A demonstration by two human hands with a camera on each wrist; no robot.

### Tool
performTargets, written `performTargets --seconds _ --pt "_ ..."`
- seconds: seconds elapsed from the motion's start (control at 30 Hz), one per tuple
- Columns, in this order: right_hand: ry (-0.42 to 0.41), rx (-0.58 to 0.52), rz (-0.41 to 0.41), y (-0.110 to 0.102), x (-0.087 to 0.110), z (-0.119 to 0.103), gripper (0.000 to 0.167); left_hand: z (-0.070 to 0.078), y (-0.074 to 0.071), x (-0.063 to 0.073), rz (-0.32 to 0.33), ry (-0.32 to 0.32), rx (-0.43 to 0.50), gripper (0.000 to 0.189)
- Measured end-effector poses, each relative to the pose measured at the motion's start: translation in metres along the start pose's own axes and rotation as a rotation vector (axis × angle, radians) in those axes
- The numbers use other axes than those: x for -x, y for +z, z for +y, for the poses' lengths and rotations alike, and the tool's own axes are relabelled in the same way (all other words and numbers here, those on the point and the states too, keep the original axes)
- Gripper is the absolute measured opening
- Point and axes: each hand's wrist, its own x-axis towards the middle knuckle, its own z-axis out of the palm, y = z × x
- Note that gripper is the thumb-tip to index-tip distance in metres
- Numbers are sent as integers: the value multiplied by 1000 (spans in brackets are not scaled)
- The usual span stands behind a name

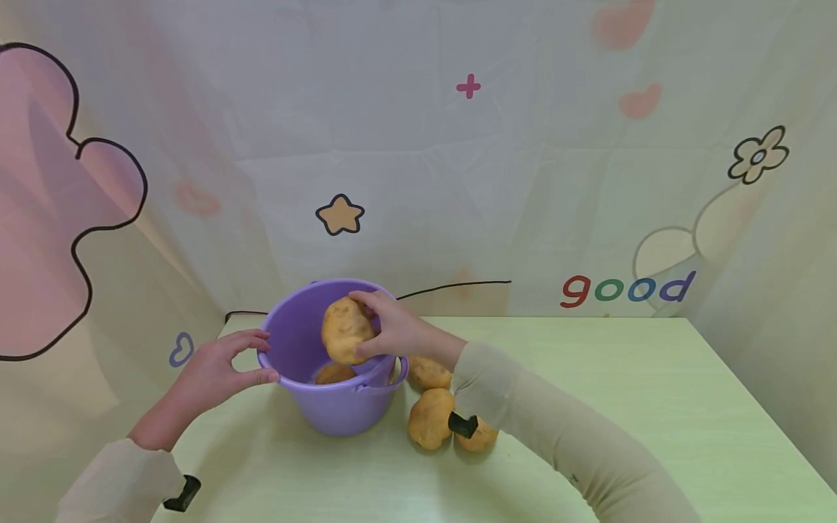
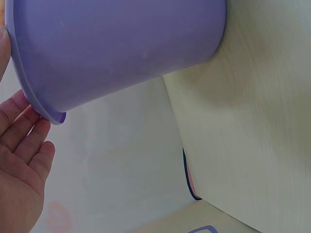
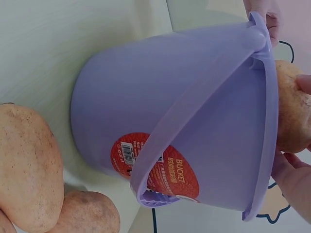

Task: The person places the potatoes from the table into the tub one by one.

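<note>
A purple plastic bucket (image 1: 340,407) stands on the table at left of centre in the head view, its mouth facing me. My left hand (image 1: 212,370) holds its left rim between thumb and fingers; in the left wrist view the fingertips (image 2: 35,116) touch the rim. My right hand (image 1: 399,327) grips a large potato (image 1: 345,330) over the bucket's mouth. Below it, another potato (image 1: 335,373) lies inside the bucket. In the right wrist view the held potato (image 3: 292,109) shows just past the rim, and the bucket's handle (image 3: 194,102) hangs down its side.
Right of the bucket lie several potatoes (image 1: 430,419), partly hidden by my right sleeve. The pale green table (image 1: 608,392) extends to the right. A printed cloth (image 1: 425,211) hangs behind it. A red label (image 3: 177,172) is stuck on the bucket.
</note>
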Motion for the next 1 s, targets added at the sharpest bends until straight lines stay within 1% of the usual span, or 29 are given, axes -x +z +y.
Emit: performTargets --seconds 0.13,0.2,0.33,0.53,0.83,1.0 --pt "-34 37 -2 3 -2 -1 80 0 0 0 -5 -3 -1 53" --pt "-40 39 -8 4 -3 -2 80 0 0 0 -3 -3 -4 53" --pt "-38 45 -21 8 -5 -2 81 0 0 0 -1 -3 -9 53" --pt "-30 87 -28 12 -6 -4 80 0 0 0 3 -5 -8 52" --pt "-20 104 -59 20 -8 -5 80 0 0 0 0 -15 -5 53" --pt "0 118 -74 23 -9 -6 80 0 1 0 1 -13 2 54"
